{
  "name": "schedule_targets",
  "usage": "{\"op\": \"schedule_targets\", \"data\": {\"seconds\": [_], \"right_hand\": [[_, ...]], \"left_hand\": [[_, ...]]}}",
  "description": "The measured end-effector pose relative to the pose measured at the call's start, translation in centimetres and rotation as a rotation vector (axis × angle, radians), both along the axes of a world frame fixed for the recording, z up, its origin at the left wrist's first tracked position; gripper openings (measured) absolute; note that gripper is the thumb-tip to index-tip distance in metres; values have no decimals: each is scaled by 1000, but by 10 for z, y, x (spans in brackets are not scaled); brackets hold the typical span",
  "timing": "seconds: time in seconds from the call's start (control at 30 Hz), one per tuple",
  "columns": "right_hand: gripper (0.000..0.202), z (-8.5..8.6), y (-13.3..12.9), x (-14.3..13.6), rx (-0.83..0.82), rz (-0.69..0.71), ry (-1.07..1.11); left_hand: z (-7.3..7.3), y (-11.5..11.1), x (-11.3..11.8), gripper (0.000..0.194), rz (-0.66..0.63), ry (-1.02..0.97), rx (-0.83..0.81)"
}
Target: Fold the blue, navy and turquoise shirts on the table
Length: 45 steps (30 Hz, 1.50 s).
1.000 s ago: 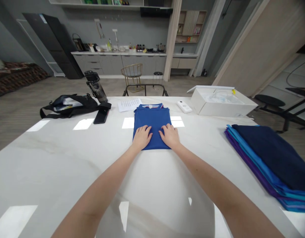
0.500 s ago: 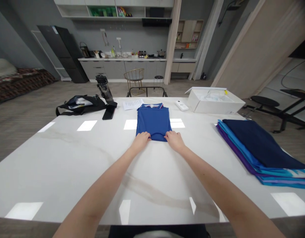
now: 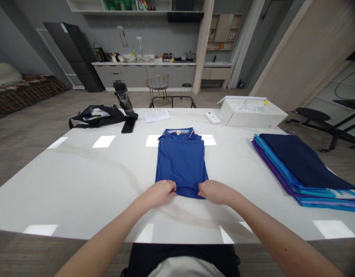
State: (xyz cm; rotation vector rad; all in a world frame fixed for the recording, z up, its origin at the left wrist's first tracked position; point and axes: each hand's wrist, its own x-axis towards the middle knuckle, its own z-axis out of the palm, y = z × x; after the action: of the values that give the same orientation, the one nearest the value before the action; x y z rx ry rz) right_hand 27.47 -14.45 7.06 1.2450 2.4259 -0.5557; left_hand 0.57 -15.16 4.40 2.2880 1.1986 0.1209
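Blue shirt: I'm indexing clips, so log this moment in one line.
left hand: grips blue shirt, near edge | right hand: grips same edge | shirt: folded, on table, collar at far end

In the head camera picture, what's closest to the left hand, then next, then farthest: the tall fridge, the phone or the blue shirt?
1. Blue shirt, gripped by the left hand.
2. Phone, farther off and left on the table.
3. Tall fridge, back left, beyond the table.

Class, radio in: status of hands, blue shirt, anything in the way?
Left hand, right hand: both gripping near edge of folded blue shirt. Shirt on table, collar at far end. Clothes stack off to the right, apart from shirt.
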Motion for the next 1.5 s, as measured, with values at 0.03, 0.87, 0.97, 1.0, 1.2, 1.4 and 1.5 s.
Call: {"op": "schedule_targets", "data": {"seconds": [0.03,0.87,0.97,1.0,1.2,1.4,1.5], "right_hand": [[29,3,-11,1,-31,8,21],[26,-53,156,37,278,-777,577],[28,-50,161,36,295,-756,500],[28,-49,163,36,312,-753,505],[27,-45,181,36,400,-743,773],[25,-40,214,28,517,-795,927],[25,-44,230,21,561,-828,896]], "left_hand": [[3,-11,0,12,-22,-24,-57],[-46,178,-27,43,939,-590,-68],[-44,181,-27,33,943,-761,-129],[-42,183,-27,30,936,-808,-131],[-21,195,-27,28,789,-942,49],[-6,226,-24,32,777,-951,203],[-16,246,-24,37,816,-928,233]]}}
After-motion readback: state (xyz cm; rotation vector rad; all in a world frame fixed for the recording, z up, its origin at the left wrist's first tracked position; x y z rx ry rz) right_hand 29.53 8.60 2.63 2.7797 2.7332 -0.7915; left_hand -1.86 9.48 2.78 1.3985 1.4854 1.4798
